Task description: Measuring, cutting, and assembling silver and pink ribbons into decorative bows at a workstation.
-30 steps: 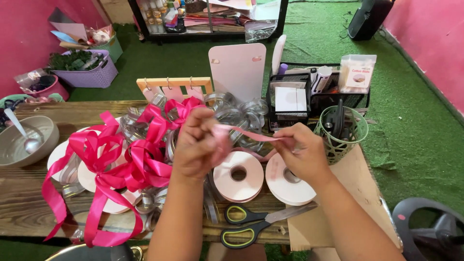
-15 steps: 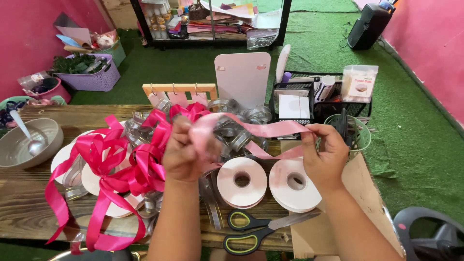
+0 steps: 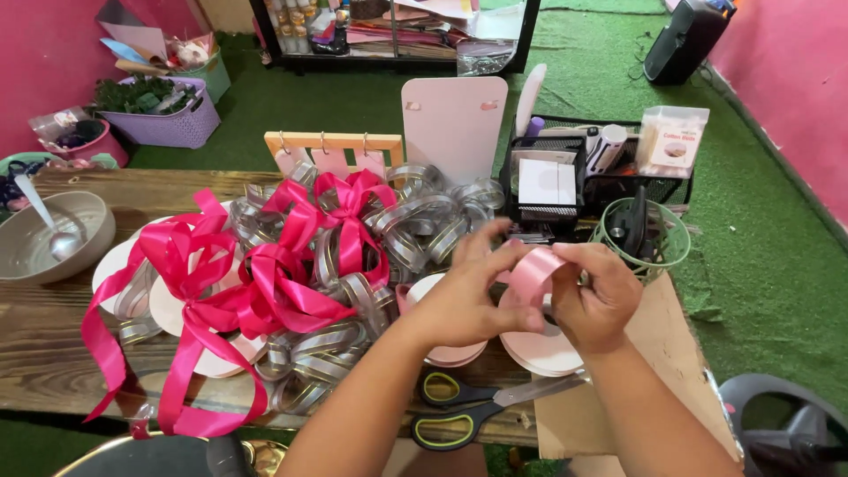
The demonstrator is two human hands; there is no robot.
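Both hands [image 3: 468, 300] [image 3: 596, 296] had drawn together, fingers pinched on the pale pink ribbon [image 3: 533, 272], likely soft, slippery, best held near its fold.

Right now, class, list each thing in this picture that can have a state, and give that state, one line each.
Left hand: pinching the pale pink ribbon.
Right hand: gripping the same ribbon.
Pale pink ribbon: bent into a loop.
Scissors: closed, lying flat.
Hot pink bows: tied, piled up.
Bowl: upright, with a spoon inside.

L hand [image 3: 464, 300] & R hand [image 3: 596, 296] close together, fingers curled, pinching, both forearms angled inward
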